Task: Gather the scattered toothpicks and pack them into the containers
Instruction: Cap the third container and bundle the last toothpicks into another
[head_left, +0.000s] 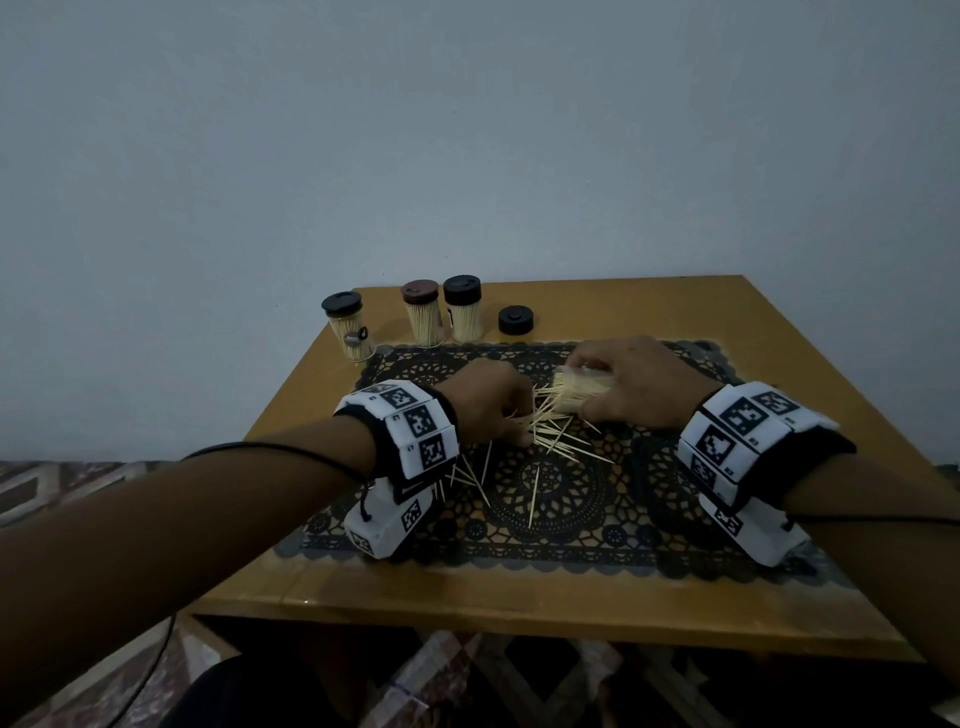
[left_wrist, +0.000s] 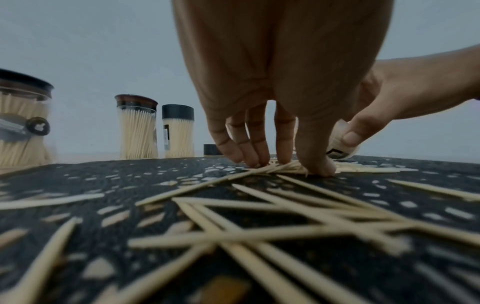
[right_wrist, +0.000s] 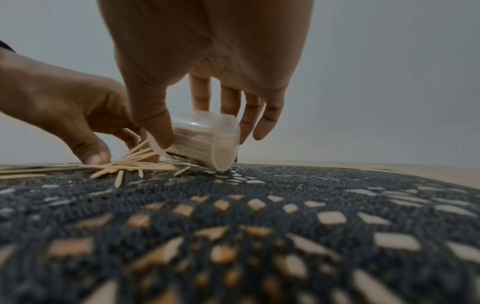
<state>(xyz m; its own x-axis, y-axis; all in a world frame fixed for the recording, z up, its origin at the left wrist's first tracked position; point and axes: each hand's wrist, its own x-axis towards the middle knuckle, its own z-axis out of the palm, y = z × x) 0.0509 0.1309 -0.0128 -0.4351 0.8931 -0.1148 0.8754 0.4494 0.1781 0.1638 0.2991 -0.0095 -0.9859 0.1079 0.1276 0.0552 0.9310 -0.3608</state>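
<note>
Loose toothpicks (head_left: 563, 441) lie scattered over the middle of a black lace mat (head_left: 597, 525). My left hand (head_left: 522, 423) is down on the mat, its fingers and thumb pinching a small bunch of toothpicks (left_wrist: 283, 167). My right hand (head_left: 582, 387) grips a clear plastic container (right_wrist: 207, 142) tipped on its side, its mouth toward the left hand and its base edge on the mat. The container is packed with toothpicks, and a few poke out of its mouth. More toothpicks (left_wrist: 272, 207) lie under my left wrist.
Three lidded containers (head_left: 349, 332) (head_left: 423, 317) (head_left: 464, 310) full of toothpicks stand at the back left of the wooden table (head_left: 519, 597). A loose black lid (head_left: 515, 320) sits beside them. A wall rises close behind the table.
</note>
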